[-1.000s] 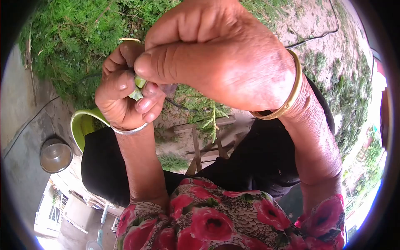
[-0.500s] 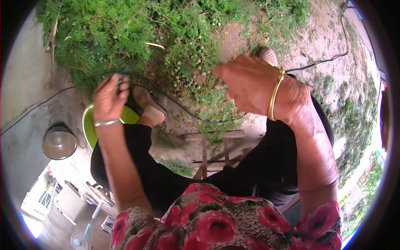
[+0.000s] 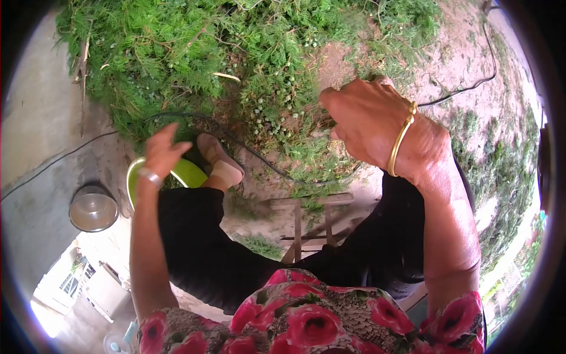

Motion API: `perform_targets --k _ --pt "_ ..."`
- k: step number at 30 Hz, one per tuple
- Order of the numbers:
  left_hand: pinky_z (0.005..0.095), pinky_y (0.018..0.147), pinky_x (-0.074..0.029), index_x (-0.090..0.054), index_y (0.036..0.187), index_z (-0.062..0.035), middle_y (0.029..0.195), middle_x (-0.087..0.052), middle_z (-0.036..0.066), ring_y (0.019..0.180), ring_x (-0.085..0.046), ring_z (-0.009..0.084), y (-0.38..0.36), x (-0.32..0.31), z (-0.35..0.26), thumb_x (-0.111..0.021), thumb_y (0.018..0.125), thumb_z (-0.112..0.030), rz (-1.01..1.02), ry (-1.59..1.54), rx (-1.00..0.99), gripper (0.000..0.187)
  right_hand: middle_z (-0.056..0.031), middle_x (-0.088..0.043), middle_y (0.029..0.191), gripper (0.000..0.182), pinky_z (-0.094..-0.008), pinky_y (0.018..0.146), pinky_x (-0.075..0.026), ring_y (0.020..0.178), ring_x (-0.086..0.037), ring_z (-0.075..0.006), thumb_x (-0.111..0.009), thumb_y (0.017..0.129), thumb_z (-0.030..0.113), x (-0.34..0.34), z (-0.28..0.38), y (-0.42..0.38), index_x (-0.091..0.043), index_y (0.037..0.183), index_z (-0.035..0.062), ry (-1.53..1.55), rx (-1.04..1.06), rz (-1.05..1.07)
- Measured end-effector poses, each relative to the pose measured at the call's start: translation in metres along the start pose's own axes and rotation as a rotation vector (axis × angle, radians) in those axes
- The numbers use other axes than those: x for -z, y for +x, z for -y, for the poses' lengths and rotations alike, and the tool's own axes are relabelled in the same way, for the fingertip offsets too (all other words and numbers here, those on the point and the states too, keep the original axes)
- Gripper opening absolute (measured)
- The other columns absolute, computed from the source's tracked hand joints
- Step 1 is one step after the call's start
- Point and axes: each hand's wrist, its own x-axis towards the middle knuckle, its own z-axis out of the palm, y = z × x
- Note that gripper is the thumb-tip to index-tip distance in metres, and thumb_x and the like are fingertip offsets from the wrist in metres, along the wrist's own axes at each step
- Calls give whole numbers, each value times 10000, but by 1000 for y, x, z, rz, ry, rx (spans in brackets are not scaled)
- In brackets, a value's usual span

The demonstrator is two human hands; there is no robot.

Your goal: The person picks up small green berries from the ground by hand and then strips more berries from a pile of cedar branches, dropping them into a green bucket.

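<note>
My left hand (image 3: 163, 152), a silver bangle at its wrist, is over the rim of a green basin (image 3: 191, 173). Its fingers are apart and slightly smeared by motion, and nothing shows in them. My right hand (image 3: 368, 121), with a gold bangle, is curled closed above the ground, back of the hand up. Whatever its fingers may hold is hidden beneath it. In front of both hands lies a heap of green conifer branches (image 3: 159, 56) bearing small pale round cones (image 3: 277, 109).
A black cable (image 3: 253, 152) runs across the ground past my foot (image 3: 219, 158). Between my legs stands a wooden stool (image 3: 311, 200). A metal bowl (image 3: 93, 209) is at the left by the wall. Green scraps (image 3: 495, 159) litter the ground at right.
My left hand has moved down over the green basin, and its curled fingers have spread. My right hand stays closed, nearly in place. The whole view has shifted slightly.
</note>
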Motion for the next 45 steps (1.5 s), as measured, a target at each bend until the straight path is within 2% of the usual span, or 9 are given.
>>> perform_targets --k 3,8,11,14,19,30,36,39,45 --pt "405 950 -461 -517 1256 -54 1198 -578 220 1099 -565 373 52 -69 -54 -712 767 -187 176 -46 -180 544 -217 -596 806 195 -466 772 -485 845 -607 -385 -607 775 32 0 -1 0 -572 946 -55 -5 -21 4" --pt "431 966 -450 -450 1313 -6 1212 -539 296 1150 -513 428 91 -205 -52 -722 750 -212 390 -6 55 658 -196 -574 852 315 -448 783 -486 849 -599 -374 -545 764 -25 6 2 -4 -534 1077 -53 -55 -90 84" --pt "529 1046 -330 -302 1408 -39 1470 -223 246 1325 -264 455 81 -266 -54 -757 707 -146 92 -303 313 842 -167 -567 867 365 -425 784 -485 856 -594 -350 -546 732 -35 3 7 -6 -523 1097 -47 -113 -87 38" --pt "531 1067 -298 -324 1397 -51 1476 -209 233 1324 -277 434 66 -321 -64 -767 680 -106 -61 -185 164 845 -142 -565 885 408 -395 789 -484 869 -590 -311 -577 706 -4 -5 11 -5 -522 1109 -37 -151 -97 32" --pt "544 1051 -311 -372 1368 -67 1459 -241 219 1296 -286 465 72 -300 -72 -767 689 -166 -328 -200 -67 792 -134 -571 896 409 -393 792 -483 859 -595 -276 -595 712 58 -10 13 -6 -538 1105 -40 -146 -124 39" --pt "585 1017 -299 -409 1353 -118 1468 -261 105 1296 -252 461 75 -314 -80 -726 708 -502 -210 -48 -206 814 -170 -594 920 377 -420 762 -503 854 -615 -293 -629 750 95 -22 16 6 -552 1090 -48 22 -44 -28" --pt "594 899 -403 -450 1301 -199 1414 -313 78 1205 -335 460 78 -329 -96 -733 738 -409 -160 140 -140 663 -173 -613 901 371 -431 797 -511 875 -628 -299 -644 761 113 -30 21 11 -561 1094 -29 25 -39 17" --pt "520 828 -450 -561 1122 -133 1192 -440 103 1029 -450 388 100 -320 -84 -705 786 -293 -221 -1 -253 399 -169 -612 898 361 -426 802 -509 869 -627 -292 -629 766 112 -31 22 11 -564 1093 -26 -4 -50 35" --pt "433 682 -509 -624 993 -36 935 -599 149 844 -585 293 114 -296 -54 -715 791 -242 -213 -155 -192 303 -158 -599 898 395 -392 801 -491 855 -615 -268 -610 744 95 -25 25 9 -558 1107 -52 -136 -46 115"
